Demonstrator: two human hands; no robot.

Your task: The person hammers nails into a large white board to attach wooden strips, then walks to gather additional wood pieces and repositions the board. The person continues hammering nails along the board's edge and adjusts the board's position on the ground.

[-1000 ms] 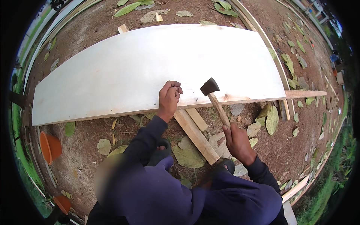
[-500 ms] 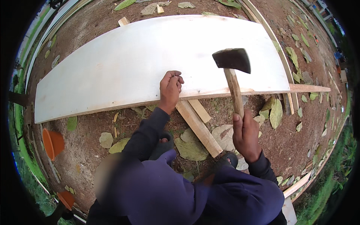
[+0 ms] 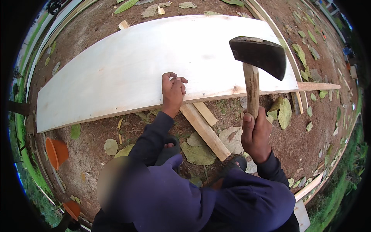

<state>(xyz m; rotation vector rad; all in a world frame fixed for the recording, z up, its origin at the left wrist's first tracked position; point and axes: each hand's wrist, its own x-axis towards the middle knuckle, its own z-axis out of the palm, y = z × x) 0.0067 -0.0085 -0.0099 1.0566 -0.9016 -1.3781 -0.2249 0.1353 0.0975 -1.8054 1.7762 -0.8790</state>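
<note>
My right hand [image 3: 257, 135] is wrapped round the wooden handle of an axe [image 3: 252, 87], raised upright with its dark metal head [image 3: 261, 57] above the right part of a long white board [image 3: 116, 69]. Near the middle of the board's near edge, my left hand [image 3: 172, 92] rests with its fingers curled in. Whatever the left fingers may pinch is too small to make out. Small dark spots, like nail heads, dot the board along that near edge.
Wooden battens [image 3: 206, 133] stick out from beneath the board toward my feet. A long timber strip [image 3: 284, 42] runs past its right end. Orange pots [image 3: 57, 152] stand at the left. Large leaves [image 3: 285, 116] lie scattered over the brown soil.
The axe has risen, its head moving up and to the right and looking larger. My left hand has shifted slightly left, its index finger lifting a little.
</note>
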